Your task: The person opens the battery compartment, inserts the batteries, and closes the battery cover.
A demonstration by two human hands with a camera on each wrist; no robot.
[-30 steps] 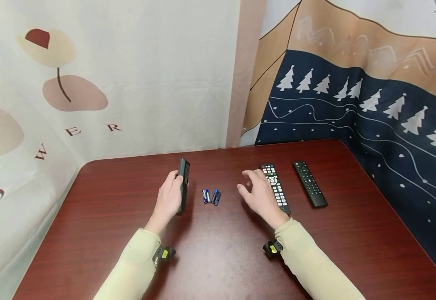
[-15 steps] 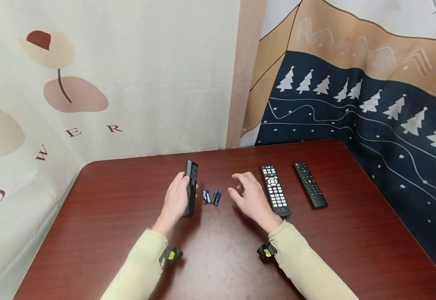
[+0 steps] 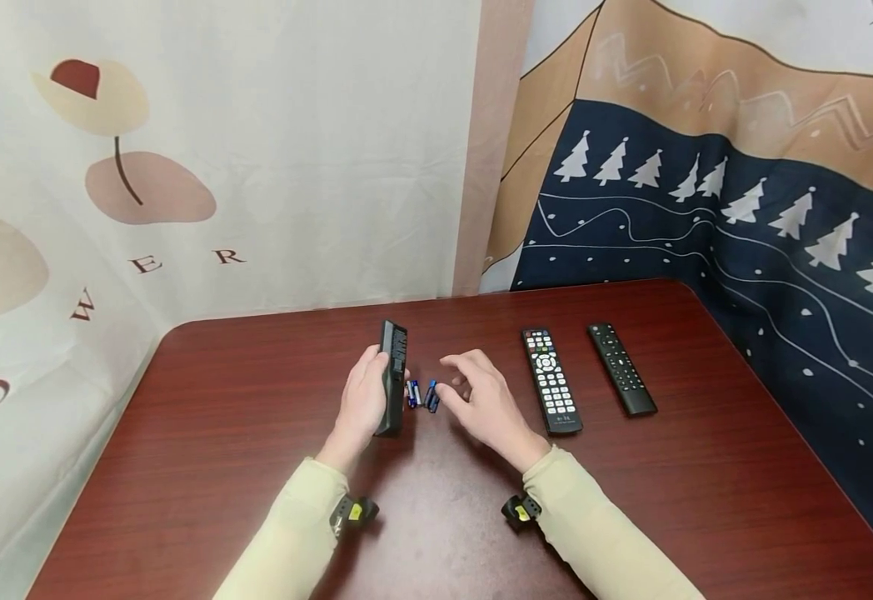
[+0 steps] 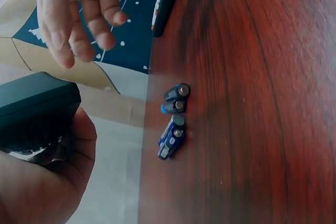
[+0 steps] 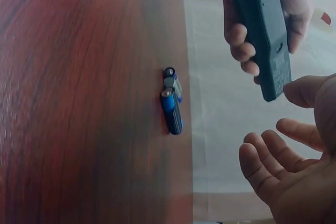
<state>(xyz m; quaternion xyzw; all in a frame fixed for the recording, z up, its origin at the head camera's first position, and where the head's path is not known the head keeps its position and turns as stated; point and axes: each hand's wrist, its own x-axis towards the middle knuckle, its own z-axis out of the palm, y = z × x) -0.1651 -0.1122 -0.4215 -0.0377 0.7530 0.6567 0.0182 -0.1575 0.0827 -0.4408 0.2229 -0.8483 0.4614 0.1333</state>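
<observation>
My left hand (image 3: 362, 400) grips a black remote control (image 3: 394, 379) on edge above the table, fingers wrapped round its body. In the right wrist view the remote's back (image 5: 268, 35) shows, with a small latch on its battery cover. My right hand (image 3: 483, 403) hovers with loosely bent fingers and nothing in them, just right of the batteries. Two small pairs of blue batteries lie on the table between the hands: one pair (image 3: 414, 393) near the remote, the other pair (image 3: 431, 396) close by the right fingertips. In the left wrist view, the batteries (image 4: 175, 95) lie below the right hand.
A black remote with white buttons (image 3: 551, 381) lies to the right of my right hand. Further right is a second, all-black remote (image 3: 621, 370). The dark red table (image 3: 219, 400) ends at the back against a printed curtain (image 3: 331, 167).
My left hand has moved right with the remote, turning its face slightly into view. My right hand has moved left, off the white-buttoned remote and up to the batteries.
</observation>
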